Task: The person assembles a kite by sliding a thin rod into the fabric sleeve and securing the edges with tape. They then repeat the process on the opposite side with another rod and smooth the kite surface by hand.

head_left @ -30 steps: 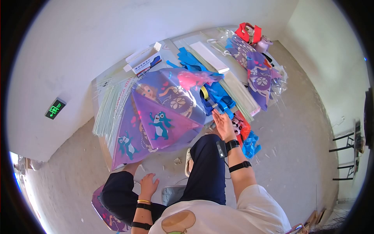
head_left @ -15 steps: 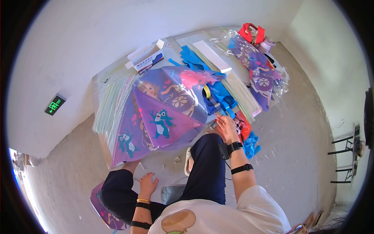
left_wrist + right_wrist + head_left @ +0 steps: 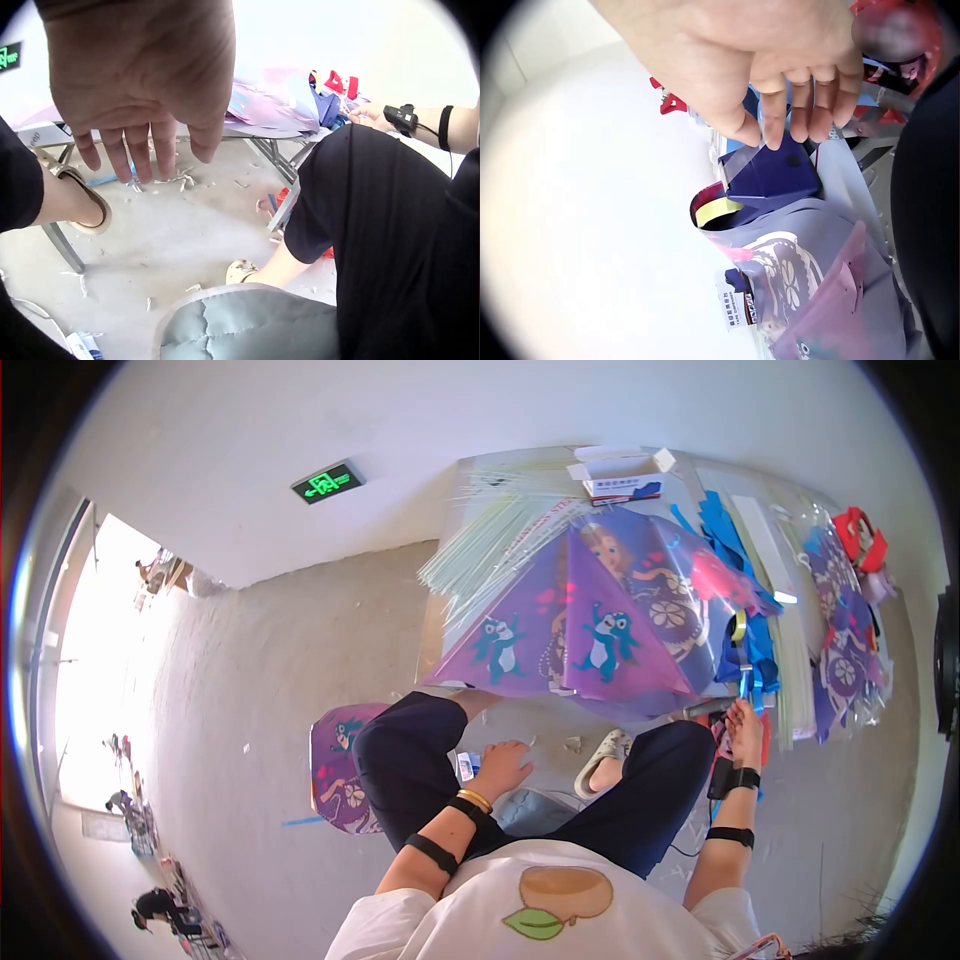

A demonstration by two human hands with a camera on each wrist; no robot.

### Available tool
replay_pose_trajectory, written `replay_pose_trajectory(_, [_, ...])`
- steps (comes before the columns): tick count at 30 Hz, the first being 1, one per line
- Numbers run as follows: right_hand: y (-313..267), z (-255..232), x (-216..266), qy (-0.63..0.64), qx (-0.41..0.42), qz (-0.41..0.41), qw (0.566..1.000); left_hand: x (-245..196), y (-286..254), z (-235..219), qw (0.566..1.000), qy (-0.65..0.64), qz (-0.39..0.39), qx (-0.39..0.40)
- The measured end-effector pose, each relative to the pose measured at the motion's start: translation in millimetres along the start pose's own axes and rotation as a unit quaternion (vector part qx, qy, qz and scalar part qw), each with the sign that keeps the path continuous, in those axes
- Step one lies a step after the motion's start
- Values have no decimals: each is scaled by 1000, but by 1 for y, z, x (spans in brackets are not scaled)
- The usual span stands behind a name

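Note:
My right hand [image 3: 745, 735] is at the table's near right edge, in front of a blue tape dispenser [image 3: 772, 176]. Its thumb and index finger pinch a clear strip of tape [image 3: 742, 159], which runs back to the dispenser's toothed edge. To the left of the dispenser, a purple kite sheet [image 3: 650, 650] printed with cartoon figures spreads over the table and droops past its front edge. With fingers extended and holding nothing, my left hand [image 3: 500, 768] hovers over the lap, below the kite sheet.
Thin pale rods [image 3: 490, 535] lie fanned at the table's left. Behind the sheet stands an opened dispenser box [image 3: 625, 485]. Blue strips [image 3: 722, 525], a long white box [image 3: 765, 550] and more printed sheets [image 3: 845, 650] fill the right side. A grey padded seat [image 3: 247, 330] is between the legs.
The head view has swung left, so the table appears farther right. My right hand, earlier with fingers spread beside the dispenser, now pinches the tape. The left hand stays over the lap.

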State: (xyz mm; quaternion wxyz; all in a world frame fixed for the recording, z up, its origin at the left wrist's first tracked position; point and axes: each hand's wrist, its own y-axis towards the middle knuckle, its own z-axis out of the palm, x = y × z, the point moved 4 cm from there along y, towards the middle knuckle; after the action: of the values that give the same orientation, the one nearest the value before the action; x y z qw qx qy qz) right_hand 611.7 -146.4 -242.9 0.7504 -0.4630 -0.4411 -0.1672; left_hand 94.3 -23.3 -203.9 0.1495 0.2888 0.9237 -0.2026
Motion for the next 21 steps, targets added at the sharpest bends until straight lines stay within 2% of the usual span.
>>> replay_pose_trajectory(5, [36,-14,-9,-69,-23,-45,996,7,-5,-2,1000,-4,-18,11])
replay_pose_trajectory(7, [52,-19,-7,-220,-60,-87,970,8,-6,-2,1000,-9,-18,11])
replay_pose_trajectory(9, [59,-14,-4,-221,-67,-91,969,8,-7,-2,1000,3,-12,5])
replay_pose_trajectory(11, [75,-17,1,-257,-107,-114,954,10,-7,-3,1000,-6,-14,-11])
replay_pose_trajectory(12, [96,-38,-6,-293,-101,-77,947,10,-7,-4,1000,-12,-15,-25])
replay_pose_trajectory(16, [72,-50,-10,-362,-79,-128,920,17,-11,-17,998,-42,-30,-31])
replay_pose_trajectory(17, [65,-46,-8,-370,-73,-142,915,20,-12,-20,998,-41,-42,-9])
replay_pose_trajectory(18, [51,-29,-2,-387,-59,-180,902,24,-13,-21,998,-40,-53,16])
replay_pose_trajectory(19, [33,-8,4,-393,-58,-179,900,29,-13,-18,997,-46,-55,17])
replay_pose_trajectory(21, [-33,89,35,-499,67,-268,822,39,-11,-18,997,-36,-38,-60])
